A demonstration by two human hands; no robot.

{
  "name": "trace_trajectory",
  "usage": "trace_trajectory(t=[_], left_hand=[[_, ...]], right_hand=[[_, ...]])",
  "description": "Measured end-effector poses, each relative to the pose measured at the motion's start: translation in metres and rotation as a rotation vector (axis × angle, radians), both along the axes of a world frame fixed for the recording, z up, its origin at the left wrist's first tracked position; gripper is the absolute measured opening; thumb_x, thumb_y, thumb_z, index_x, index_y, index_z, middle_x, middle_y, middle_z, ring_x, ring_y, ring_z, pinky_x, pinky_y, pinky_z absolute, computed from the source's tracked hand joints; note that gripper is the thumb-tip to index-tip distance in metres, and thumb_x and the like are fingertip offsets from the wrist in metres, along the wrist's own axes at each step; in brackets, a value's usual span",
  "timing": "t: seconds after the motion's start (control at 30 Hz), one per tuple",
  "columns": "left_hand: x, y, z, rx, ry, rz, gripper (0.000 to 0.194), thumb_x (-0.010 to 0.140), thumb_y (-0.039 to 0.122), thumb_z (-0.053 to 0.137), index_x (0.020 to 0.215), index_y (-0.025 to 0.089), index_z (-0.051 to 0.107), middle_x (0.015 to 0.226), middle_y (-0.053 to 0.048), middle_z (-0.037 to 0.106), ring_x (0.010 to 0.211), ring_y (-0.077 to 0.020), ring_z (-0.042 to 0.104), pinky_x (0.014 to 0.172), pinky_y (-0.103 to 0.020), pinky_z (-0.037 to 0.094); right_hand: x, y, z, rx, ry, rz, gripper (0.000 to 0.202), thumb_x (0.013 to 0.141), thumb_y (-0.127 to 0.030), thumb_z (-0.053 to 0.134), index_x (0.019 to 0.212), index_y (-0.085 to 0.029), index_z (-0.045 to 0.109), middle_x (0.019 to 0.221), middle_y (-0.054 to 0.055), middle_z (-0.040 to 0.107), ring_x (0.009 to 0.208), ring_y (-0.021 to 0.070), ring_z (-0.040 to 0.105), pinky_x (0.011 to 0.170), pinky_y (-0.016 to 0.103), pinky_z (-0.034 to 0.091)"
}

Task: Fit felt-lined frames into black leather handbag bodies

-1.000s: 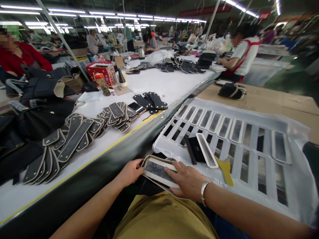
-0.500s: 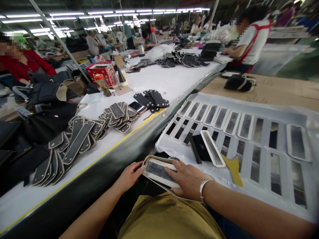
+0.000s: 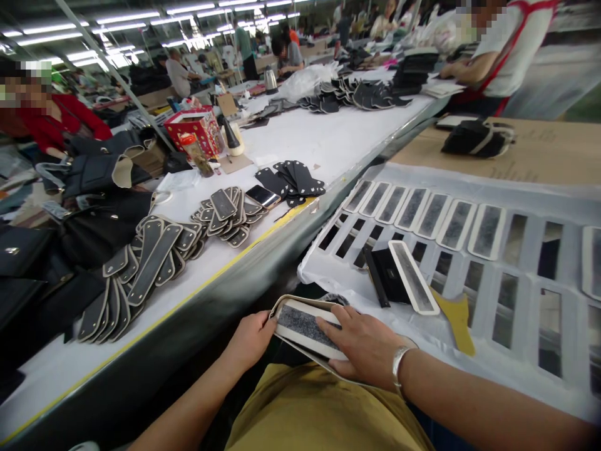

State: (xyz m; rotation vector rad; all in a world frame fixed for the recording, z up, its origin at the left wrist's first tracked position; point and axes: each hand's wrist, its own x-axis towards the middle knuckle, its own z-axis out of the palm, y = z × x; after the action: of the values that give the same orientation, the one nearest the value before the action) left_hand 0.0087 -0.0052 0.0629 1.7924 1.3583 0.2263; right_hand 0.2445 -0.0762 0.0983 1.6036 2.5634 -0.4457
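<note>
**Bench inventory: stack of cream-edged panels held in the lap**

Item 1. Stack of panels, grey-centred with cream borders, resting low at the person's lap, at the near edge of the white slotted sheet. Left hand cups the stack's left end, fingers curled under, thumb at the rim. Right hand lies flat on top, fingers spread and pressing down on the right half; a silver bracelet sits at the wrist.

Item 2. Single panel, same kind, lying tilted on a black folded piece on the slotted sheet, just beyond the right hand. A yellow scrap lies just beside it.

Item 3. Row of grey panels filling the far slots of the sheet.

Item 4. Long white table to the left, carrying fanned dark straps, a phone, black cut pieces and a red box.

Item 5. Black bag on cardboard, far right.
</note>
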Motion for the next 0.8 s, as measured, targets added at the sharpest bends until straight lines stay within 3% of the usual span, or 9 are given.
trace_trajectory(t=[0.1, 0.33, 0.63, 0.8], left_hand=[[0.001, -0.001, -0.006, 0.04, 0.071, -0.004, 0.037, 0.086, 0.038, 0.037, 0.065, 0.016, 0.057, 0.061, -0.002, 0.059, 0.059, -0.0154, 0.053, 0.057, -0.024, 0.036], [0.0, 0.001, -0.016, -0.025, -0.019, 0.065, 0.037, 0.085, 0.038, 0.036, 0.068, 0.016, 0.059, 0.061, -0.002, 0.058, 0.058, -0.0155, 0.052, 0.056, -0.024, 0.036], [0.006, 0.009, -0.008, -0.004, 0.103, -0.003, 0.034, 0.085, 0.035, 0.034, 0.062, 0.017, 0.05, 0.057, 0.001, 0.051, 0.058, -0.0144, 0.049, 0.056, -0.024, 0.032], [0.009, 0.016, 0.009, 0.081, 0.198, -0.059, 0.029, 0.081, 0.032, 0.043, 0.06, 0.016, 0.055, 0.056, -0.001, 0.053, 0.059, -0.0156, 0.05, 0.057, -0.025, 0.032]], right_hand=[[0.004, -0.001, -0.004, 0.009, 0.021, 0.006, 0.064, 0.072, -0.042, 0.062, 0.13, -0.02, 0.045, 0.112, 0.017, 0.051, 0.097, 0.0322, 0.052, 0.076, 0.044, 0.048], [0.007, 0.008, -0.007, -0.006, 0.028, 0.037, 0.066, 0.07, -0.041, 0.064, 0.13, -0.02, 0.045, 0.114, 0.017, 0.049, 0.098, 0.032, 0.052, 0.077, 0.043, 0.048], [0.004, 0.008, -0.004, -0.012, 0.0, 0.033, 0.065, 0.07, -0.043, 0.064, 0.128, -0.02, 0.046, 0.111, 0.016, 0.051, 0.095, 0.0312, 0.052, 0.074, 0.043, 0.049], [-0.002, 0.007, -0.002, 0.024, -0.045, 0.009, 0.057, 0.072, -0.042, 0.063, 0.123, -0.019, 0.05, 0.105, 0.015, 0.052, 0.088, 0.0299, 0.053, 0.065, 0.039, 0.049]])
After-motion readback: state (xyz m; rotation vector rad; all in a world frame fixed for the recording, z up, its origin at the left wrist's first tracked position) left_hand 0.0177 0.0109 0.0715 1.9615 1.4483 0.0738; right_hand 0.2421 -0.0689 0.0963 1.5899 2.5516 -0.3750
